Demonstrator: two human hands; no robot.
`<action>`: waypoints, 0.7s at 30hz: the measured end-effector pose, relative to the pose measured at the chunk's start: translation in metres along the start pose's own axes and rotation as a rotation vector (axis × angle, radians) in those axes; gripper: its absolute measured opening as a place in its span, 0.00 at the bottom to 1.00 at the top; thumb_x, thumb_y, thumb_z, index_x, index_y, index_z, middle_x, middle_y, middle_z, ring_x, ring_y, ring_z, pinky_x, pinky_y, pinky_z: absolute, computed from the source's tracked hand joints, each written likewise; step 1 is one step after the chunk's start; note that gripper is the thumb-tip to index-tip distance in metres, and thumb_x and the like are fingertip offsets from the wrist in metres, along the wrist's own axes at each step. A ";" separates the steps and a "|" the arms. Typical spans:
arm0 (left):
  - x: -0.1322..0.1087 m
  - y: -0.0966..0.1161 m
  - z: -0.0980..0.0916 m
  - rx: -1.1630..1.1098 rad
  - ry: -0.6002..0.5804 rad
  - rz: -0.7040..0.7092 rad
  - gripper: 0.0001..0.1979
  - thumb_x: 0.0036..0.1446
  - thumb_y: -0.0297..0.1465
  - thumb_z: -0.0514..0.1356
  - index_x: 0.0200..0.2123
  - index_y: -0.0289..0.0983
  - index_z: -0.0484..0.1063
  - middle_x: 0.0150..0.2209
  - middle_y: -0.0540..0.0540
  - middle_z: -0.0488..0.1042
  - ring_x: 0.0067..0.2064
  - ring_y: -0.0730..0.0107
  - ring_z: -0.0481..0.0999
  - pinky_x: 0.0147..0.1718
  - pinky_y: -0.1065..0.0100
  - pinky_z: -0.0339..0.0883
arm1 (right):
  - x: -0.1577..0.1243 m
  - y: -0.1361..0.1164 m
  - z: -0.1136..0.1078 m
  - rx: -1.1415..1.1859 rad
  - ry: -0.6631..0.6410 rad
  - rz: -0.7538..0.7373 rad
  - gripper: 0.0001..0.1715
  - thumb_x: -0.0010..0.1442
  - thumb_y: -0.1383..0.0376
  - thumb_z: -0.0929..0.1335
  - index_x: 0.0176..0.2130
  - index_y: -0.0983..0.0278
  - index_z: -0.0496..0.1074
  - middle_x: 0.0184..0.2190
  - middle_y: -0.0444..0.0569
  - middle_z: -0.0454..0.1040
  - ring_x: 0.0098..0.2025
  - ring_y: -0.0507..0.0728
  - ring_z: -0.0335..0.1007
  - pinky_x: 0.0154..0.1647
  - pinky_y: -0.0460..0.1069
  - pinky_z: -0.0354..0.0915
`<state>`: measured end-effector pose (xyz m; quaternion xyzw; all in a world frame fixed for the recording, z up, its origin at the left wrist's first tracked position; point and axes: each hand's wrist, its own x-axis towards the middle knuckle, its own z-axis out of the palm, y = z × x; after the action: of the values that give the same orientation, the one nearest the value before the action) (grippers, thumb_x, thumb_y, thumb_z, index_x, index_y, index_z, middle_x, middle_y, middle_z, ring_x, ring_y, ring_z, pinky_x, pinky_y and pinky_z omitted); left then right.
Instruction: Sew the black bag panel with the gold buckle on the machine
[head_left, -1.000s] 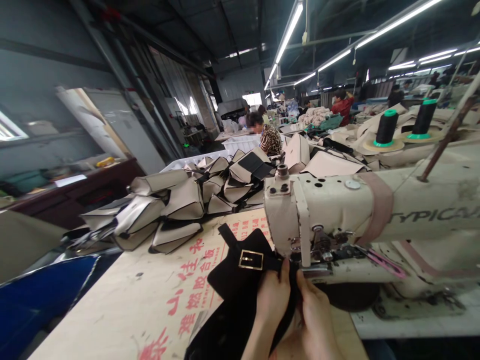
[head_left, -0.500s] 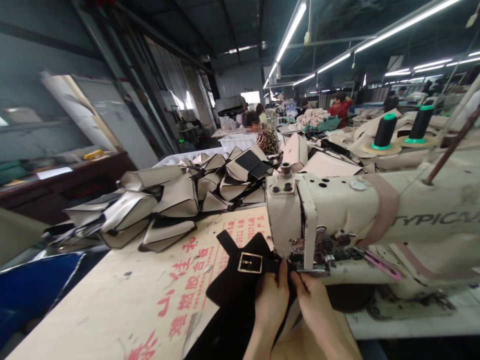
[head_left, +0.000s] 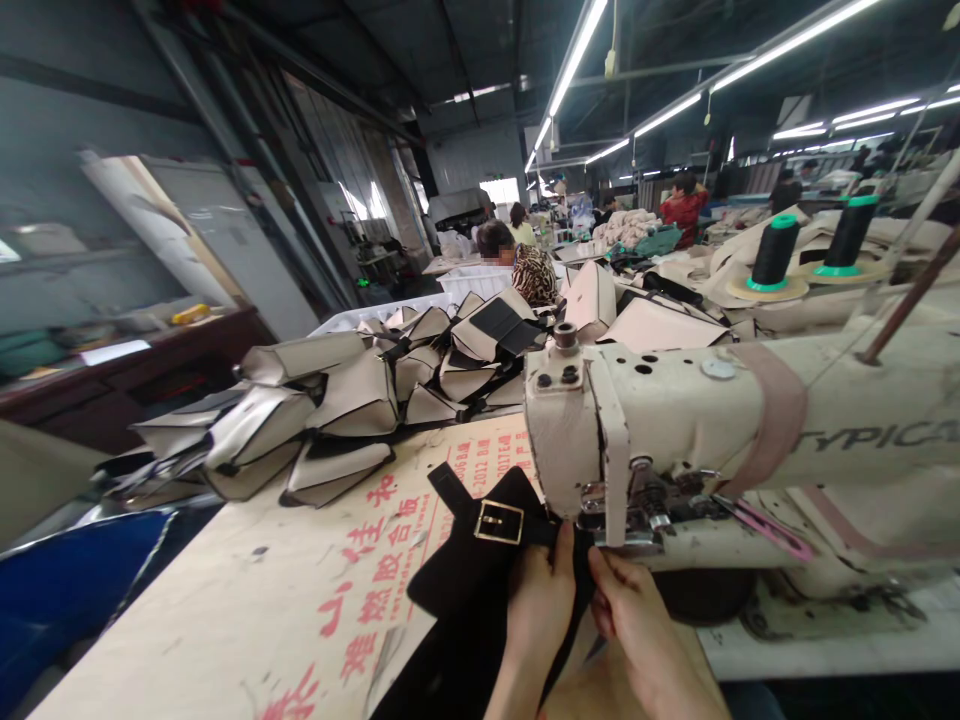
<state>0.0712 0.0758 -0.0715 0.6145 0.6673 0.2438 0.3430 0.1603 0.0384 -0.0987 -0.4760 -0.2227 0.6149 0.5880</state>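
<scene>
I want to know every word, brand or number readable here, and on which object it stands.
"TYPICA": on the sewing machine, cut off by the picture's edge.
"山佳和": large and red, on the wooden board.
"难燃胶合板": red, same board.
"2012 B": smaller, red, board's far end.
"2017E": beside it.
Other small red letters are too blurred; the lowest large character is unclear.

On my feed I see a plywood board (head_left: 225, 600) with red lettering (head_left: 363, 610). Black-edged beige bags (head_left: 352, 395) are heaped at its far edge, and a black buckled piece (head_left: 457, 640) lies partly across it.
</scene>
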 end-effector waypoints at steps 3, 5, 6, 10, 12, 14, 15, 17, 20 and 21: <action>-0.001 0.001 0.000 0.018 0.001 -0.017 0.22 0.58 0.44 0.47 0.30 0.33 0.72 0.32 0.38 0.76 0.37 0.59 0.75 0.33 0.69 0.61 | -0.002 -0.002 0.000 -0.016 0.026 -0.008 0.31 0.41 0.42 0.70 0.19 0.64 0.56 0.12 0.34 0.47 0.14 0.44 0.41 0.13 0.42 0.38; -0.002 0.001 0.000 0.018 0.005 -0.013 0.22 0.58 0.44 0.47 0.31 0.33 0.72 0.33 0.37 0.76 0.38 0.59 0.75 0.35 0.69 0.61 | -0.003 -0.003 0.000 -0.029 0.046 -0.007 0.31 0.39 0.43 0.71 0.18 0.64 0.56 0.12 0.35 0.48 0.14 0.44 0.41 0.13 0.42 0.38; -0.002 0.001 -0.001 0.012 0.006 -0.006 0.22 0.58 0.44 0.47 0.31 0.33 0.72 0.34 0.37 0.76 0.39 0.59 0.75 0.35 0.69 0.62 | -0.004 -0.003 0.000 -0.036 0.055 -0.006 0.31 0.39 0.43 0.71 0.18 0.64 0.57 0.12 0.35 0.48 0.14 0.44 0.41 0.13 0.42 0.38; -0.003 0.001 -0.001 -0.029 0.011 0.019 0.23 0.58 0.45 0.47 0.32 0.33 0.73 0.36 0.37 0.76 0.42 0.58 0.75 0.37 0.68 0.63 | -0.004 -0.002 0.001 -0.059 0.088 0.004 0.32 0.39 0.41 0.70 0.17 0.64 0.57 0.10 0.35 0.47 0.12 0.44 0.40 0.12 0.42 0.37; -0.002 0.000 -0.002 -0.051 0.006 0.036 0.23 0.58 0.44 0.47 0.34 0.33 0.73 0.36 0.37 0.76 0.43 0.58 0.74 0.39 0.68 0.63 | -0.003 -0.001 0.002 -0.068 0.105 0.004 0.32 0.39 0.41 0.70 0.17 0.64 0.57 0.09 0.34 0.46 0.11 0.44 0.39 0.11 0.42 0.36; -0.001 -0.001 -0.002 -0.070 0.001 0.045 0.22 0.58 0.43 0.48 0.35 0.33 0.73 0.37 0.36 0.76 0.44 0.59 0.74 0.41 0.68 0.63 | -0.002 0.000 0.002 -0.080 0.119 0.000 0.32 0.39 0.40 0.70 0.18 0.64 0.58 0.09 0.34 0.46 0.11 0.44 0.38 0.11 0.42 0.36; 0.000 -0.001 -0.002 -0.075 0.004 0.047 0.21 0.58 0.43 0.48 0.35 0.33 0.73 0.38 0.37 0.76 0.45 0.59 0.74 0.41 0.68 0.63 | -0.001 0.001 0.002 -0.089 0.125 -0.004 0.32 0.39 0.40 0.69 0.18 0.64 0.58 0.09 0.34 0.46 0.11 0.44 0.39 0.11 0.42 0.36; 0.002 -0.001 -0.002 -0.070 0.009 0.059 0.20 0.58 0.41 0.48 0.36 0.33 0.73 0.40 0.37 0.76 0.46 0.59 0.73 0.43 0.68 0.62 | 0.000 0.002 0.002 -0.112 0.131 -0.013 0.31 0.41 0.40 0.68 0.18 0.63 0.57 0.09 0.34 0.47 0.10 0.44 0.39 0.11 0.42 0.37; 0.004 0.001 -0.003 -0.054 -0.001 0.094 0.20 0.59 0.41 0.48 0.37 0.34 0.74 0.40 0.37 0.76 0.46 0.58 0.73 0.44 0.68 0.62 | 0.003 0.005 0.000 -0.158 0.129 -0.032 0.31 0.45 0.40 0.67 0.19 0.63 0.55 0.09 0.34 0.46 0.10 0.45 0.40 0.11 0.42 0.37; 0.004 0.002 -0.004 -0.054 0.000 0.096 0.21 0.59 0.42 0.48 0.37 0.34 0.74 0.40 0.37 0.76 0.46 0.58 0.73 0.44 0.68 0.62 | 0.004 0.005 -0.001 -0.180 0.125 -0.042 0.31 0.46 0.40 0.66 0.19 0.62 0.55 0.09 0.34 0.46 0.10 0.45 0.40 0.11 0.42 0.37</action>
<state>0.0694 0.0807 -0.0679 0.6363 0.6304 0.2777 0.3472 0.1587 0.0405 -0.1046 -0.5594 -0.2500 0.5491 0.5684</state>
